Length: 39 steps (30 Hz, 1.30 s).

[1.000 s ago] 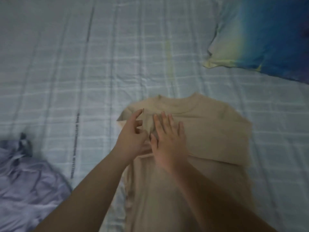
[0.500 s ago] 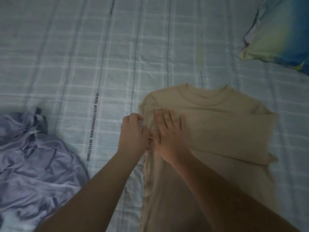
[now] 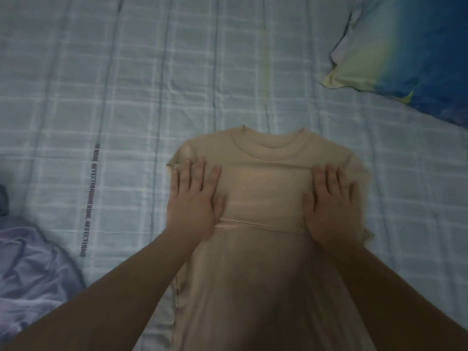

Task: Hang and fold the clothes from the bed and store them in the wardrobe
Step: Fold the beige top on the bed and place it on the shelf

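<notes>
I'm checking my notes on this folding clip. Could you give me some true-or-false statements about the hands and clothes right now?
1. The left hand and right hand both lie flat on the beige shirt. True.
2. The shirt's collar points toward the person. False: it points away.
3. A purple garment lies crumpled left of the shirt. True.
4. The blue pillow rests on the shirt. False: it lies apart, upper right.

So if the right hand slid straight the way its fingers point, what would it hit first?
The right hand would cross the shoulder of the beige shirt, then checked sheet; the pillow probably sits too far right.
</notes>
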{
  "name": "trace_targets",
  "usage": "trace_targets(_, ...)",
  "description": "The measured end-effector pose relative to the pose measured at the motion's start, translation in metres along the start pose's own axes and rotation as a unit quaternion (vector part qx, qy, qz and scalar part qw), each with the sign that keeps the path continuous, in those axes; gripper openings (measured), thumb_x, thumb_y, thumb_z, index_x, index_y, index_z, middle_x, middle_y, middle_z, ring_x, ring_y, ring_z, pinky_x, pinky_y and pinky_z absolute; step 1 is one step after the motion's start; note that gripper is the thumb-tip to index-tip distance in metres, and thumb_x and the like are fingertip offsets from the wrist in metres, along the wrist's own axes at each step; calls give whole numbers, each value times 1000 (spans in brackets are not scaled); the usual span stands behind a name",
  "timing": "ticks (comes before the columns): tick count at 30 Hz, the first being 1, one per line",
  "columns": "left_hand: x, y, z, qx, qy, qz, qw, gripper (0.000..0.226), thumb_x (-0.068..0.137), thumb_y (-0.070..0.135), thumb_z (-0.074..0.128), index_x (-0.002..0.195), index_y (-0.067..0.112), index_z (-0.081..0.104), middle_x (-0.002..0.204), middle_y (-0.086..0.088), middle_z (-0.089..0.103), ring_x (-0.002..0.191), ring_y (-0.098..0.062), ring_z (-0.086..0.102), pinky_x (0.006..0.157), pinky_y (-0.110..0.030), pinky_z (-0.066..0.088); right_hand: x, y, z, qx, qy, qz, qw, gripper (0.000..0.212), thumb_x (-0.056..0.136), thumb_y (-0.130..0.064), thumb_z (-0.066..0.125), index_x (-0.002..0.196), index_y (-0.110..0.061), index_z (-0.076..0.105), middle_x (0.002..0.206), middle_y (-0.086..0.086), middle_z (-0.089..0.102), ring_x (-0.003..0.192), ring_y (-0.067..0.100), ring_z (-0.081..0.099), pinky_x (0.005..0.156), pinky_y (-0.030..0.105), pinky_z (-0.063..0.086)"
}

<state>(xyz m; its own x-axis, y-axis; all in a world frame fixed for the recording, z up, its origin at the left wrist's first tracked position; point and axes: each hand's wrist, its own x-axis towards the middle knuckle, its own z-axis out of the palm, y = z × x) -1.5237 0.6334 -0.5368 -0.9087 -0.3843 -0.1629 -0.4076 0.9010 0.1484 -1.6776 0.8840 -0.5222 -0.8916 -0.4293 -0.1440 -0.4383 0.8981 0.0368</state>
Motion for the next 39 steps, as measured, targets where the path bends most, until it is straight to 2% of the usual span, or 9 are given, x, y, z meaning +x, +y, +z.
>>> trace_targets(14, -4, 3, 11, 10, 21, -12, 1000, 65, 96, 52, 27, 155, 24, 30, 162, -15, 23, 150, -39, 16, 121, -57, 8, 8, 16, 17, 42, -41, -32, 998, 65, 97, -52, 21, 157, -27, 13, 165, 4, 13, 150, 29, 15, 118, 58, 11)
trace_targets(19, -76, 14, -2, -51, -2, -44, 998, 61, 96, 45, 30, 154, 23, 33, 160, -14, 29, 150, -37, 18, 121, -51, 13, -57, 33, -5, 92, 33, -127, 987, 59, 93, -26, 42, 149, -10, 37, 156, 17, 35, 144, 36, 29, 116, 54, 20)
trace_targets(23, -180, 36, -3, -84, -37, -71, 993, 59, 97, 31, 43, 154, 19, 32, 160, -14, 28, 151, -36, 12, 121, -51, 15, -159, 63, -7, 125, 6, -145, 982, 61, 88, -16, 51, 147, -6, 40, 155, 20, 35, 144, 39, 30, 117, 54, 24)
trace_targets(28, -294, 43, 10, -134, -40, -146, 979, 64, 87, 11, 56, 148, 7, 38, 153, -19, 36, 145, -35, 29, 120, -43, 21, -286, 105, 12, 222, -10, -21, 975, 66, 81, -1, 64, 143, 1, 43, 150, 27, 38, 138, 44, 35, 117, 49, 26)
trace_targets(31, -345, 46, 19, -286, -10, -323, 902, 60, 85, 11, 61, 142, 13, 43, 136, -14, 49, 116, -31, 54, 101, -43, 44, -338, 117, 22, 337, -36, 154, 928, 65, 80, 6, 62, 142, 5, 42, 144, 27, 45, 132, 38, 44, 114, 34, 29)
trace_targets(33, -365, 46, 26, -322, -31, -389, 863, 54, 82, 18, 67, 133, 18, 47, 114, -5, 60, 95, -26, 61, 81, -37, 48, -354, 121, 22, 402, -50, 266, 874, 58, 83, 1, 59, 140, 2, 45, 134, 23, 54, 119, 29, 53, 96, 19, 35)
trace_targets(36, -379, 42, 31, -299, -114, -358, 877, 26, 82, 28, 69, 102, 18, 55, 79, 5, 59, 70, -15, 57, 59, -30, 38, -357, 130, 22, 388, -86, 318, 861, 28, 87, -8, 59, 109, 8, 63, 100, 28, 66, 92, 34, 64, 76, 36, 48)
trace_targets(37, -380, 41, 28, -280, -134, -342, 887, 15, 83, 27, 66, 87, 17, 56, 72, 5, 58, 65, -16, 55, 54, -29, 35, -356, 133, 21, 397, -109, 328, 851, 24, 88, -9, 58, 100, 11, 64, 86, 27, 64, 80, 32, 62, 67, 36, 46)
trace_targets(39, -382, 42, 20, -277, -148, -328, 891, 15, 83, 20, 61, 70, 17, 56, 63, 1, 57, 61, -22, 55, 49, -27, 34, -355, 138, 19, 435, -144, 346, 819, 27, 89, -10, 55, 96, 14, 64, 78, 20, 57, 74, 24, 55, 64, 32, 41)
